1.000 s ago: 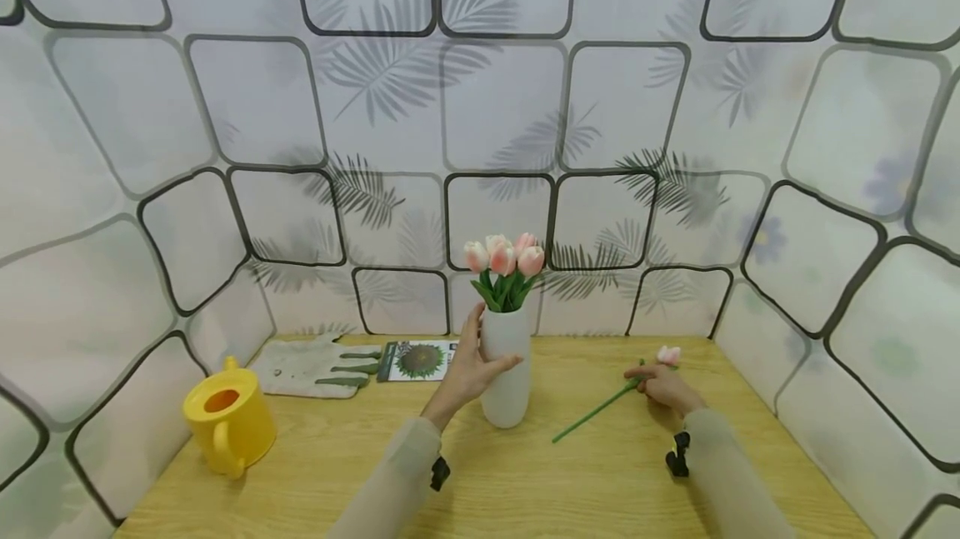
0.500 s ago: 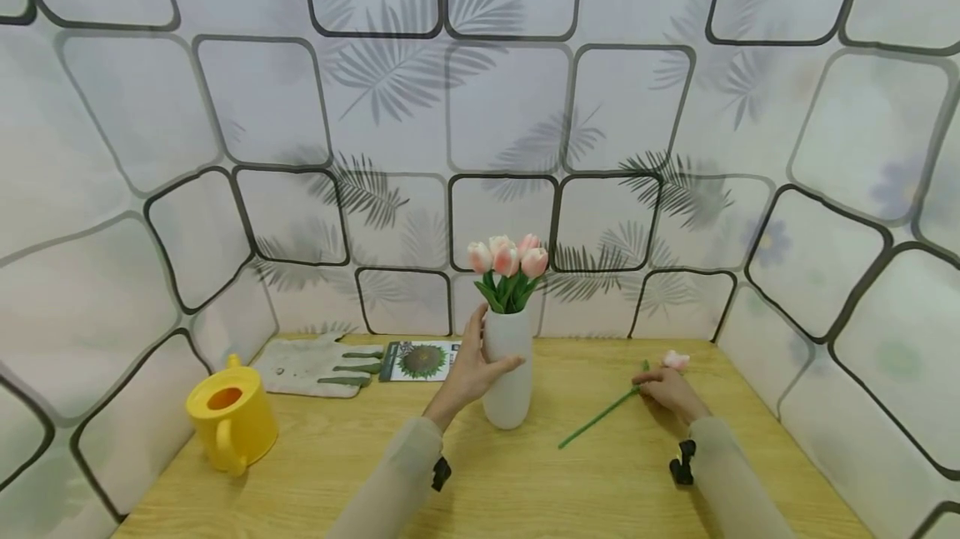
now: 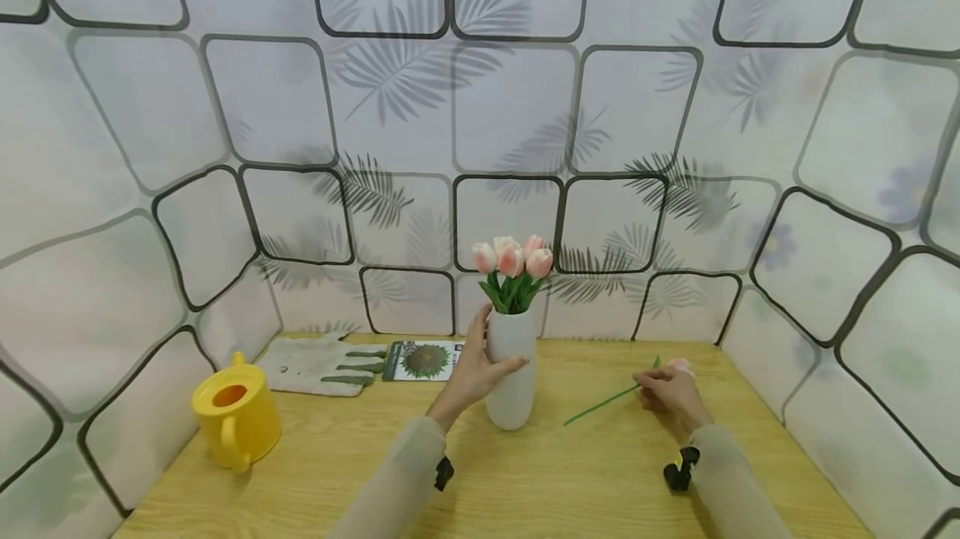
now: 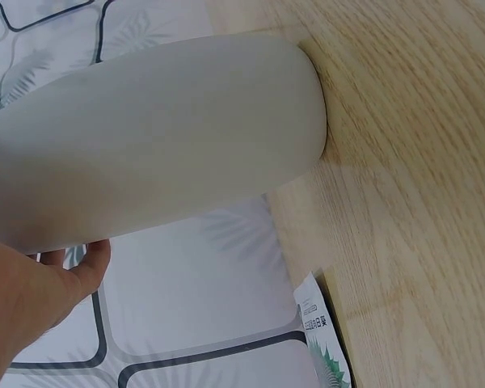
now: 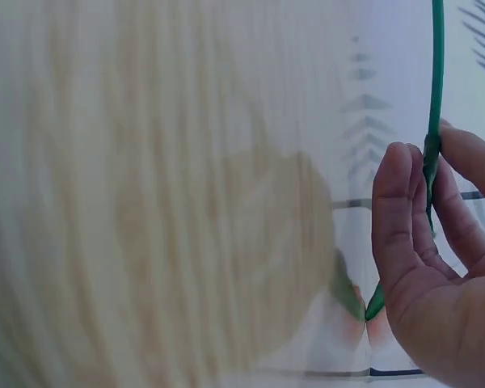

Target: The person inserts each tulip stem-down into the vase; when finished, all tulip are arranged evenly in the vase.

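A white vase (image 3: 512,381) stands upright on the table with a bunch of pink-and-white tulips (image 3: 512,260) in it. My left hand (image 3: 474,372) grips it from the left, thumb across the front; in the left wrist view the vase (image 4: 170,137) fills the upper left. Over the right part of the table, my right hand (image 3: 673,393) pinches a single tulip by its green stem (image 3: 603,406). Its pink blossom (image 3: 680,366) shows partly behind the hand, and the stem's free end points left toward the vase. The right wrist view shows the stem (image 5: 436,73) between thumb and fingers.
A yellow watering can (image 3: 236,414) stands at the left. Behind it lies a pale glove (image 3: 311,364) with green fingertips, and beside that a seed packet (image 3: 423,361) near the back wall. Patterned walls (image 3: 405,222) enclose the wooden table (image 3: 525,489) at the back and sides.
My right hand has gone from lying on the tulip's stem to pinching it, and the stem's free end has risen slightly. The left hand keeps its grip on the vase.
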A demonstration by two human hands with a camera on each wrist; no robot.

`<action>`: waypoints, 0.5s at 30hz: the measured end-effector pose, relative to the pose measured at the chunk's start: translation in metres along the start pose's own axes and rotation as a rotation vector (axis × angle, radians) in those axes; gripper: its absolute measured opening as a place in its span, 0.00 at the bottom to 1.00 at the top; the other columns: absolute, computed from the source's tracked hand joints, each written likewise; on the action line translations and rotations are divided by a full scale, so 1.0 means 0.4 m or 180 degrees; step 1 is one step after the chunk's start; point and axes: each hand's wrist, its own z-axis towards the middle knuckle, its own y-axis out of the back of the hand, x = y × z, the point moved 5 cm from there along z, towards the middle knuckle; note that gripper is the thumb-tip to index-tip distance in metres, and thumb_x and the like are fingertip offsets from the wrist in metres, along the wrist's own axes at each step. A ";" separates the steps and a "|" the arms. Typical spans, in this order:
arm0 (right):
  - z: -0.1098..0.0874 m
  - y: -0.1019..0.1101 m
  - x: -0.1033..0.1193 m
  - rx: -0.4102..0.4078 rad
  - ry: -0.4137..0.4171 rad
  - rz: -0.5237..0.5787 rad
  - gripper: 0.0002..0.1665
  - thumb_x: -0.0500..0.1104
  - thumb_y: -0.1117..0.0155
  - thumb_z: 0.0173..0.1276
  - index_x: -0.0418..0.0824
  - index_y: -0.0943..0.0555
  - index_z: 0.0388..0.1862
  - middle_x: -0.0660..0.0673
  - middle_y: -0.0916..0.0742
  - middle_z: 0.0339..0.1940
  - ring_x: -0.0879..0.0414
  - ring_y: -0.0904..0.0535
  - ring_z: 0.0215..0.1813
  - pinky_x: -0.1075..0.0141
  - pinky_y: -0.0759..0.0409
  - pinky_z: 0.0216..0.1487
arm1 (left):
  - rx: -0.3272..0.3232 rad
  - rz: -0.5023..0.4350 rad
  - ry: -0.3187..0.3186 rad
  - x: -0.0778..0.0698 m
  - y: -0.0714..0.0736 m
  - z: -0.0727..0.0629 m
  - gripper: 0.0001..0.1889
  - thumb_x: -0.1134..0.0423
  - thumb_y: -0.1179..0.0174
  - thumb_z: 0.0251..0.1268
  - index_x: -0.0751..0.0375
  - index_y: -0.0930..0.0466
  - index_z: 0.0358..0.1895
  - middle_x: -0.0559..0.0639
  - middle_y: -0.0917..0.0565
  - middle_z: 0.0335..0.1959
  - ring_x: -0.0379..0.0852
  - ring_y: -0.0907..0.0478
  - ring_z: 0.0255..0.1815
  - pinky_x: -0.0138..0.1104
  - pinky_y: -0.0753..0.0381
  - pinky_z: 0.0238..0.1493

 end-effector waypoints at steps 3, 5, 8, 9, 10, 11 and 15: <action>-0.007 0.000 0.011 0.0093 0.0178 0.0603 0.23 0.41 0.32 0.66 0.24 0.23 0.51 0.49 0.13 0.29 0.60 0.15 0.30 0.66 0.15 0.35 | 0.0012 0.0003 0.0014 -0.001 0.000 0.001 0.55 0.53 0.28 0.56 0.53 0.59 0.80 0.59 0.40 0.73 0.58 0.34 0.68 0.57 0.26 0.59; -0.013 -0.001 0.020 0.0148 0.0233 0.0963 0.18 0.38 0.33 0.67 0.26 0.22 0.49 0.51 0.14 0.31 0.61 0.14 0.33 0.67 0.15 0.38 | 0.0018 0.0000 0.0032 -0.002 0.000 0.002 0.55 0.52 0.28 0.56 0.52 0.59 0.80 0.59 0.40 0.73 0.58 0.34 0.68 0.57 0.26 0.59; -0.019 -0.004 0.036 0.0080 0.0185 0.1324 0.07 0.36 0.35 0.68 0.37 0.19 0.44 0.52 0.14 0.32 0.63 0.14 0.35 0.68 0.15 0.43 | 0.0005 0.0013 0.0037 -0.003 0.003 0.003 0.55 0.52 0.28 0.56 0.52 0.60 0.80 0.59 0.41 0.73 0.58 0.35 0.68 0.58 0.27 0.59; -0.020 -0.007 0.040 0.0022 0.0109 0.1329 0.05 0.36 0.36 0.69 0.41 0.19 0.43 0.54 0.14 0.33 0.64 0.15 0.36 0.70 0.16 0.45 | -0.0005 0.0021 0.0032 -0.003 0.004 0.004 0.55 0.52 0.28 0.56 0.53 0.60 0.80 0.59 0.41 0.73 0.58 0.35 0.68 0.58 0.27 0.60; -0.023 -0.009 0.046 -0.0020 0.0057 0.1416 0.05 0.35 0.38 0.70 0.44 0.18 0.40 0.54 0.14 0.32 0.65 0.15 0.36 0.70 0.16 0.45 | -0.0009 0.0015 0.0031 -0.004 0.004 0.004 0.55 0.53 0.28 0.56 0.53 0.59 0.80 0.59 0.40 0.73 0.58 0.35 0.68 0.58 0.27 0.60; -0.026 -0.011 0.052 -0.0038 0.0009 0.1488 0.08 0.34 0.39 0.70 0.48 0.18 0.37 0.55 0.13 0.32 0.65 0.15 0.36 0.71 0.17 0.46 | -0.0011 0.0012 0.0025 -0.004 0.005 0.004 0.55 0.53 0.28 0.56 0.52 0.59 0.80 0.59 0.40 0.73 0.58 0.35 0.69 0.57 0.27 0.60; -0.036 -0.017 0.076 -0.0141 -0.0118 0.1805 0.14 0.33 0.40 0.71 0.52 0.16 0.32 0.55 0.11 0.32 0.64 0.14 0.37 0.72 0.17 0.46 | 0.0008 0.0019 0.0029 -0.002 0.004 0.002 0.55 0.53 0.28 0.56 0.52 0.59 0.80 0.59 0.41 0.73 0.58 0.35 0.69 0.57 0.27 0.60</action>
